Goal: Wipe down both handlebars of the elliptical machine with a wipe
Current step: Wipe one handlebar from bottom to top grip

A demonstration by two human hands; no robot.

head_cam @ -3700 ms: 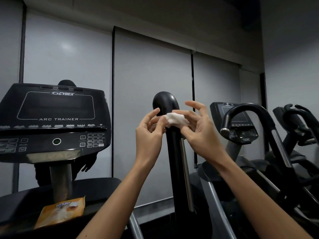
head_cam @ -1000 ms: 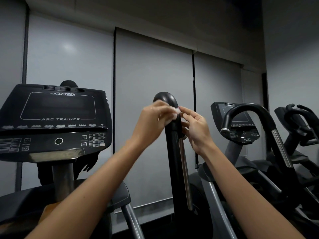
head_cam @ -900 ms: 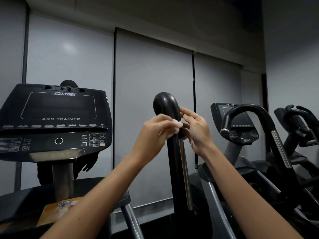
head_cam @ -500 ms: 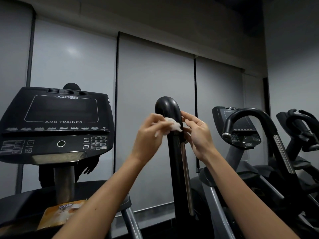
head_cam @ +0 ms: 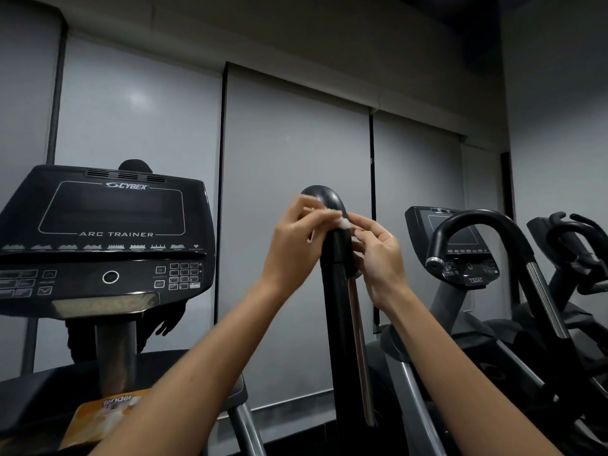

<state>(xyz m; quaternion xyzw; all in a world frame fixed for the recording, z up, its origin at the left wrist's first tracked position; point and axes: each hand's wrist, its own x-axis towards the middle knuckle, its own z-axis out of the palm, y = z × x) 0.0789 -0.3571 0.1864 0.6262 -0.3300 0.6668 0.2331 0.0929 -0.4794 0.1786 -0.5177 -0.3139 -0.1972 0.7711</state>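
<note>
A black upright handlebar [head_cam: 339, 311] with a rounded top stands in the middle, with a metal strip down its right side. My left hand [head_cam: 296, 245] is closed around a small white wipe [head_cam: 343, 222], pressing it against the bar just below the rounded top. My right hand [head_cam: 378, 255] sits on the bar's right side, fingertips touching the wipe's edge. Most of the wipe is hidden by my left fingers. The machine's other handlebar is out of view.
The black Cybex Arc Trainer console [head_cam: 108, 238] is at left on a metal post. An orange wipes pack [head_cam: 105, 419] lies on the ledge below it. Another machine with a curved handlebar [head_cam: 483, 228] and console stands at right. Grey wall panels are behind.
My left hand has taken the wipe from both hands' grasp and rubbed it up and down near the bar's top; it now sits slightly higher. The view has tilted a little.
</note>
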